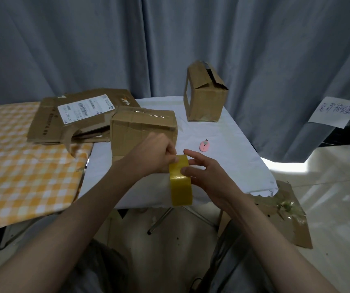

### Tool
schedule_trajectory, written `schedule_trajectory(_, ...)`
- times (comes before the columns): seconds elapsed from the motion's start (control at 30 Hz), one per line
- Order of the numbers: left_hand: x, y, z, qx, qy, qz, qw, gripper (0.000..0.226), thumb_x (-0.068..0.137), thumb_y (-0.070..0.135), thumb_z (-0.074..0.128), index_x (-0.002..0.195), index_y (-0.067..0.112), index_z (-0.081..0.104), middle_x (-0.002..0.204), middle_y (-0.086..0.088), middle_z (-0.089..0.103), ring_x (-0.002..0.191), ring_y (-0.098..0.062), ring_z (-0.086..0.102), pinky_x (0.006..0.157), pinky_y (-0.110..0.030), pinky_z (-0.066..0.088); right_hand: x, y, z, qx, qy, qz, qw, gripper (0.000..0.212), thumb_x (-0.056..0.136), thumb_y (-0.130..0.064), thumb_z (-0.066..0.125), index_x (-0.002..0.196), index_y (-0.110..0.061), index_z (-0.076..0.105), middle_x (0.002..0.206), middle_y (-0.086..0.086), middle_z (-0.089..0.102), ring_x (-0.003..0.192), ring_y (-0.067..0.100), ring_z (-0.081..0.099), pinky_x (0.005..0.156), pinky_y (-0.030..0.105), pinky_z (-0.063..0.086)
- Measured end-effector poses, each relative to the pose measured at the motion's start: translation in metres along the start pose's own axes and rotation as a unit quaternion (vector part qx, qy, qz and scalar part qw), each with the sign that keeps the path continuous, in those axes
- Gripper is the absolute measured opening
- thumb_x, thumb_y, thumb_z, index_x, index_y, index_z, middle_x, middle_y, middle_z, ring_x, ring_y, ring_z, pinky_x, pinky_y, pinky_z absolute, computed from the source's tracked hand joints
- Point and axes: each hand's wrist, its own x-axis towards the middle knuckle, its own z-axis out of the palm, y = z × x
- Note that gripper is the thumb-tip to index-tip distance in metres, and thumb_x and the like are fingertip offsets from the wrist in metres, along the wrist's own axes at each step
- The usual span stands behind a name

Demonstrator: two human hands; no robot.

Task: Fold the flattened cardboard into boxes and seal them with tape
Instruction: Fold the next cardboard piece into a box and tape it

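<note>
The roll of yellow-brown packing tape (pixel 180 182) is held upright over the near edge of the white-covered table (pixel 244 149), between both hands. The left hand (pixel 155 154) has its grip pinched on the top of the roll, fingers curled at the tape's edge; the right hand (pixel 203 174) holds the roll's side with thumb and fingers around it. Just behind the hands stands a closed brown cardboard box (pixel 142 130), with flattened brown cardboard sheets (pixel 74 117) bearing a white label at the table's left edge. A second taller cardboard box (pixel 204 96) stands at the far right corner, and a small pink utility knife (pixel 204 146) lies between the boxes.
</note>
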Motion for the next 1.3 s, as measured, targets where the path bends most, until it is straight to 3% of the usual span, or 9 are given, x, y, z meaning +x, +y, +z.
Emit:
schedule_trajectory(0.2,-0.001,0.0,-0.001,-0.009,0.014,-0.027,1.0,0.015,0.091,0.024,0.07,0.101,0.014,0.076,0.097,0.001,0.072,0.086,-0.01,0.063,0.062,-0.014,0.041,-0.002,-0.002,0.004,-0.019,0.007,-0.012,1.0,0.055,0.092,-0.017,0.069,0.143,-0.026,0.051,0.114,-0.007,0.059,0.096,0.013,0.062,0.058,0.009,0.05)
schedule_trajectory(0.37,0.004,-0.004,-0.002,-0.018,0.022,-0.032,0.999,0.01,0.092,0.016,0.067,0.092,0.01,0.075,0.089,0.0,0.07,0.08,-0.009,0.062,0.059,-0.011,0.038,-0.004,-0.002,0.006,-0.036,0.005,-0.023,0.999,0.054,0.093,-0.018,0.068,0.142,-0.029,0.051,0.113,-0.011,0.056,0.093,0.009,0.06,0.055,0.005,0.047)
schedule_trajectory(0.6,0.013,-0.006,-0.009,0.052,-0.04,0.029,0.997,0.011,0.095,0.011,0.059,0.088,0.01,0.068,0.092,-0.006,0.068,0.079,-0.012,0.058,0.058,-0.012,0.035,-0.004,-0.003,0.004,-0.056,-0.008,-0.032,0.998,0.054,0.092,-0.019,0.068,0.142,-0.031,0.052,0.116,-0.009,0.057,0.096,0.007,0.059,0.057,0.004,0.047)
schedule_trajectory(0.8,0.011,-0.015,-0.003,0.142,-0.07,0.1,0.982,0.013,0.104,0.021,0.043,0.095,0.014,0.05,0.093,-0.002,0.046,0.082,-0.012,0.039,0.062,-0.019,0.028,-0.006,0.002,0.006,-0.107,0.002,-0.05,0.993,0.048,0.093,-0.029,0.067,0.136,-0.041,0.049,0.114,-0.023,0.055,0.098,0.002,0.057,0.068,0.009,0.043)
schedule_trajectory(0.9,0.009,-0.025,0.004,0.157,-0.093,0.103,0.978,0.013,0.105,0.021,0.042,0.101,0.011,0.05,0.092,0.001,0.041,0.083,-0.012,0.036,0.066,-0.021,0.023,-0.009,0.006,0.01,-0.125,-0.018,-0.051,0.991,0.053,0.093,-0.03,0.068,0.138,-0.044,0.043,0.108,-0.031,0.049,0.089,-0.008,0.06,0.062,0.006,0.046)
schedule_trajectory(0.97,0.009,-0.026,0.001,0.115,-0.102,0.086,0.984,0.015,0.104,0.023,0.042,0.095,0.013,0.049,0.086,0.001,0.043,0.08,-0.014,0.039,0.064,-0.022,0.029,-0.009,0.007,0.013,-0.11,-0.029,-0.059,0.992,0.052,0.092,-0.031,0.069,0.134,-0.047,0.044,0.109,-0.027,0.054,0.089,-0.012,0.061,0.067,0.01,0.051)
schedule_trajectory(1.1,0.008,-0.015,-0.028,0.069,-0.136,0.093,0.984,0.016,0.1,0.021,0.048,0.089,0.011,0.052,0.081,0.002,0.047,0.07,-0.009,0.037,0.061,-0.018,0.032,-0.005,0.004,0.016,-0.074,0.0,-0.074,0.995,0.039,0.09,-0.03,0.071,0.122,-0.043,0.052,0.11,-0.008,0.064,0.096,0.01,0.064,0.082,0.032,0.056)
schedule_trajectory(1.2,0.002,-0.002,-0.046,0.034,-0.137,0.123,0.982,0.016,0.1,0.021,0.049,0.091,0.01,0.055,0.086,-0.004,0.055,0.072,-0.012,0.042,0.067,-0.028,0.039,-0.002,0.0,0.015,-0.035,0.028,-0.077,0.996,0.022,0.092,-0.025,0.069,0.106,-0.037,0.057,0.105,0.005,0.067,0.093,0.022,0.066,0.084,0.049,0.056)
schedule_trajectory(1.3,0.001,0.0,-0.047,0.034,-0.115,0.11,0.987,0.017,0.102,0.025,0.044,0.092,0.015,0.052,0.092,-0.007,0.058,0.078,-0.017,0.047,0.073,-0.037,0.044,-0.002,-0.002,0.009,-0.038,0.039,-0.09,0.994,0.012,0.094,-0.024,0.066,0.096,-0.029,0.056,0.103,0.005,0.064,0.089,0.02,0.063,0.078,0.045,0.053)
